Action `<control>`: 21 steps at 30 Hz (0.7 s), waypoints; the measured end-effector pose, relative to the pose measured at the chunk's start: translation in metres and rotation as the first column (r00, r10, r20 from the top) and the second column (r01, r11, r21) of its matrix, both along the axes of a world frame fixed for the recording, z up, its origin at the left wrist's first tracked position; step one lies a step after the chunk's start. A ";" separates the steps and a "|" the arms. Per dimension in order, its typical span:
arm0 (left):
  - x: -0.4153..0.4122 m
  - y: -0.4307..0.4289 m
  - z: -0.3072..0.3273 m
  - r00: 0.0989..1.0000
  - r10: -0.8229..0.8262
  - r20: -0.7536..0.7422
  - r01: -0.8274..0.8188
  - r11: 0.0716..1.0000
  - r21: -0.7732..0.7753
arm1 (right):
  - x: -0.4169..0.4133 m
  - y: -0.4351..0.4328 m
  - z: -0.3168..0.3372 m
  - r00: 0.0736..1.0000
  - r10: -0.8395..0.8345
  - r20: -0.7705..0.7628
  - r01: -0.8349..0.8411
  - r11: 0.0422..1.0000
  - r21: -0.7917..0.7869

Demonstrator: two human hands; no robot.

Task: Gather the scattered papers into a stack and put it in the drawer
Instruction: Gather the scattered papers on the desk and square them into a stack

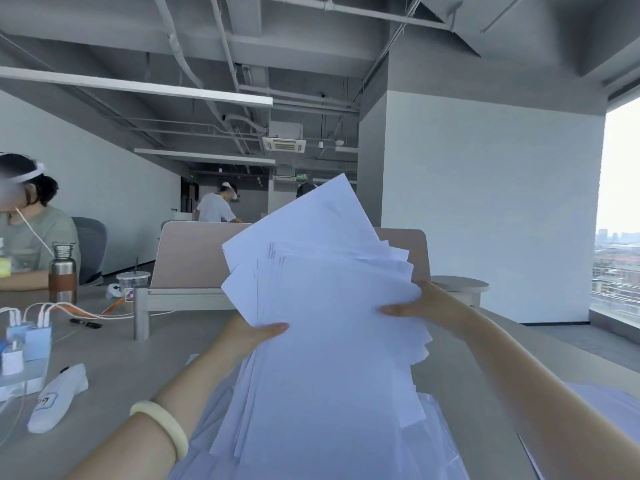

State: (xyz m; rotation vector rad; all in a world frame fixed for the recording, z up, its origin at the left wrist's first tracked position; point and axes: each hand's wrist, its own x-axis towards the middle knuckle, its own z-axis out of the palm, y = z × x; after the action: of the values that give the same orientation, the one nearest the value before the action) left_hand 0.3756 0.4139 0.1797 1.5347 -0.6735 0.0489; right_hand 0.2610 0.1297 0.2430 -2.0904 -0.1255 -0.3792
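Note:
A thick, uneven bundle of white papers (332, 306) stands tilted upright in front of me, its sheets fanned out at the top and right edges. My left hand (256, 332) grips the bundle's left edge, thumb across the front. My right hand (420, 304) grips the right edge, thumb on the front sheet. More white sheets (433, 441) lie on the table below the bundle, and another sheet (609, 403) lies at the right. No drawer is in view.
The grey table (121, 362) carries a white wrapped object (57, 400), chargers with cables (27, 337), a steel bottle (62, 273) and a plastic cup (132, 282) at the left. A beige divider (194, 258) stands behind. A person sits at far left.

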 end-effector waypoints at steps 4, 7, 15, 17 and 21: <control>-0.007 -0.008 0.011 0.997 0.075 0.034 -0.070 0.989 -0.129 | 0.004 0.017 0.003 0.973 -0.189 0.130 0.174 0.977 0.120; -0.013 -0.007 0.045 0.994 0.034 0.107 -0.013 0.980 -0.197 | 0.001 0.020 0.022 0.951 -0.184 0.247 0.123 0.962 0.244; -0.019 0.008 -0.029 0.985 -0.095 -0.147 0.092 0.995 -0.026 | 0.008 0.024 -0.041 0.992 0.123 -0.019 -0.104 0.902 0.419; -0.018 -0.001 -0.023 0.992 0.025 -0.126 -0.033 0.998 -0.062 | 0.016 0.032 -0.048 1.000 0.018 -0.006 -0.013 0.900 0.436; -0.013 -0.006 0.014 0.994 0.100 0.045 -0.099 0.995 -0.025 | 0.021 0.037 -0.023 0.990 -0.120 0.069 0.076 0.888 0.453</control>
State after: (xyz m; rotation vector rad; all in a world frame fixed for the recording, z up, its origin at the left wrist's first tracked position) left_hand 0.3625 0.4075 0.1935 1.5481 -0.6309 0.1676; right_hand 0.2821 0.1672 0.2202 -1.6223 0.0144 -0.5168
